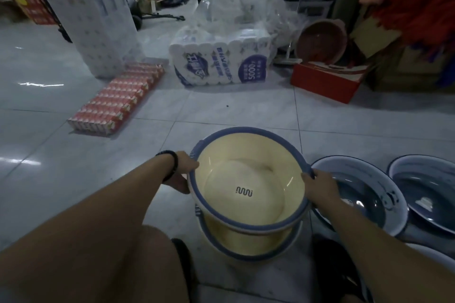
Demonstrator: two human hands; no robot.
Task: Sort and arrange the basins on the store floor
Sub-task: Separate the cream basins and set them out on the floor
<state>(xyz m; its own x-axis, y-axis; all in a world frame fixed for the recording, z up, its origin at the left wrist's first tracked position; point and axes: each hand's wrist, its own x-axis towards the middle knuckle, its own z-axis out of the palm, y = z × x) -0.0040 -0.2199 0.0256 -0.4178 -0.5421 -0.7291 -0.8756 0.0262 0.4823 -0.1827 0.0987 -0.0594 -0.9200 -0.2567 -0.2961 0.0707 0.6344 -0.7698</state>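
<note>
Cream basin [246, 179] is gripped at its rim by left hand [183, 167] and right hand [320, 187], blue basin [364, 194] just right of it.

Tissue pack [221, 64]: "5000", probably; cream basin [258, 206]: squiggle logo.

I see a cream basin [246, 192] of smooth plastic, softly shiny inside, with a matt blue rim [242, 129]. The lower basin [246, 241] nested under it looks like the same plastic. To the right, the near blue-grey basin [364, 194] and the far blue-grey basin [430, 192] are glossy with bright highlights; I cannot tell their material. The floor [73, 155] is pale glazed tile, shiny enough to mirror the lights. Farther off, the tissue pack [221, 64] sits in clear, crinkled plastic film, the red box [325, 83] looks like matt cardboard, and the reddish-brown basin [322, 42] looks like glossy plastic.
</note>
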